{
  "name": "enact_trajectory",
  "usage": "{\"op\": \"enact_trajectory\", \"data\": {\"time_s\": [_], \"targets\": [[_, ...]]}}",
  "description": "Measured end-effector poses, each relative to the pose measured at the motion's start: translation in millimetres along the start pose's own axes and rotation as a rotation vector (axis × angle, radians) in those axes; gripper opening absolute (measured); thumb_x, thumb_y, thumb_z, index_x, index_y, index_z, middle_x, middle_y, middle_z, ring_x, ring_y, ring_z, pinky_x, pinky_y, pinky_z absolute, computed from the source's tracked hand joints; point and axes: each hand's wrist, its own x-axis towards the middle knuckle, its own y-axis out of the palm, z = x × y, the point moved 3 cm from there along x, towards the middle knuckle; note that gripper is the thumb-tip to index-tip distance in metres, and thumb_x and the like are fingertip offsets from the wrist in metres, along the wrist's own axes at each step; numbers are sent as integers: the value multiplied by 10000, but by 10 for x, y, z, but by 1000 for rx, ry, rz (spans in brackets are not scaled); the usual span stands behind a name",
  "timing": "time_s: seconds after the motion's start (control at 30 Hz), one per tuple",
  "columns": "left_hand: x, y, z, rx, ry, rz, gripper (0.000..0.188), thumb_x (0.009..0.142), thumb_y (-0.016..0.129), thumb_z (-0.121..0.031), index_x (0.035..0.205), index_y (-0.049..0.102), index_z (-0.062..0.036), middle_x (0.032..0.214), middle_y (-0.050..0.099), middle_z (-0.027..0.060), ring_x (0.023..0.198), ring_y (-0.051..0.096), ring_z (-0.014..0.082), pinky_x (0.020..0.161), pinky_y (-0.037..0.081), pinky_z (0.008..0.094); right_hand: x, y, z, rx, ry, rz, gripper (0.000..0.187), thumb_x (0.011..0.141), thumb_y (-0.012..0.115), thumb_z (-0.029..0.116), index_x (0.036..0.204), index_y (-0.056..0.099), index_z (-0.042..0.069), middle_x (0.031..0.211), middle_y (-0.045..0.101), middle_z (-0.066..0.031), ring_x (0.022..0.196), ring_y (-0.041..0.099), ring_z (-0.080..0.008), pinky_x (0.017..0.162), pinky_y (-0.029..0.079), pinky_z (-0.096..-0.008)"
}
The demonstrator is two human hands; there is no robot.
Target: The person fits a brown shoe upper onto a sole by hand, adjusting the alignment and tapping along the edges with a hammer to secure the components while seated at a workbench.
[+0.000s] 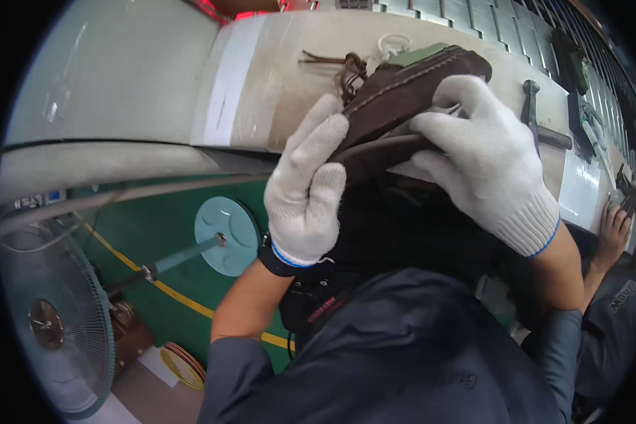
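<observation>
A brown moccasin-style shoe (396,102) with stitching along its edge is held at the bench's near edge. A green form (420,55) fills its opening, and brown laces (343,67) trail from it to the left. Below the upper runs a dark brown sole (381,155), apart from it toward the right, with a pale gap between. My left hand (307,180), in a white knit glove, grips the shoe's left end where upper and sole meet. My right hand (484,148), gloved alike, pinches the sole's right part between thumb and fingers; its fingertips are partly hidden.
A hammer (531,113) lies on the pale bench (261,85) right of the shoe. Beyond runs a slatted metal conveyor (495,28). A fan (56,325) and a round light-blue stool (226,237) stand at left. At far right, a co-worker's hands (618,222) hold something dark.
</observation>
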Motion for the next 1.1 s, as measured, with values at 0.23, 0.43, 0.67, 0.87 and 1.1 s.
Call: {"op": "enact_trajectory", "data": {"time_s": [0.23, 0.43, 0.67, 0.87, 1.1], "targets": [[86, 6, 34, -35, -22, -5, 338, 1022, 718, -35, 1351, 742, 40, 1456, 701, 267, 1385, 669, 345, 1185, 485, 418, 51, -32, -50, -126, -79, 81, 310, 827, 869, 119, 1111, 759, 62, 1468, 668, -186, 1047, 736, -385, 928, 596, -452], [173, 67, -12, 47, 33, -43, 319, 932, 736, 64, 1249, 768, 45, 1363, 753, 249, 1235, 753, 303, 1083, 559, 382, 42, -45, -63, -103, -34, 80, 308, 805, 893, 150, 1049, 734, 52, 1405, 709, -184, 1065, 732, -399, 917, 593, -465], [262, 94, -119, 110, 15, -38, 279, 893, 842, 49, 1161, 763, 45, 1284, 776, 246, 1202, 762, 303, 1040, 588, 388, 91, -32, -67, -99, -60, 72, 341, 759, 925, 196, 997, 722, 60, 1358, 727, -181, 1012, 736, -371, 860, 593, -457], [290, 58, -124, 141, 7, 39, 364, 907, 873, 7, 1249, 751, 38, 1368, 749, 256, 1271, 730, 316, 1122, 550, 431, 103, -56, -82, -145, -80, 94, 354, 753, 928, 218, 991, 718, 62, 1334, 734, -174, 976, 735, -363, 834, 586, -458], [386, 120, -243, 439, 172, 115, 460, 853, 934, -66, 1274, 777, 28, 1321, 771, 252, 1188, 772, 344, 1021, 606, 404, 104, -43, -83, -127, -75, 99, 350, 758, 920, 222, 981, 702, 63, 1340, 730, -177, 956, 739, -363, 827, 587, -455]]}}
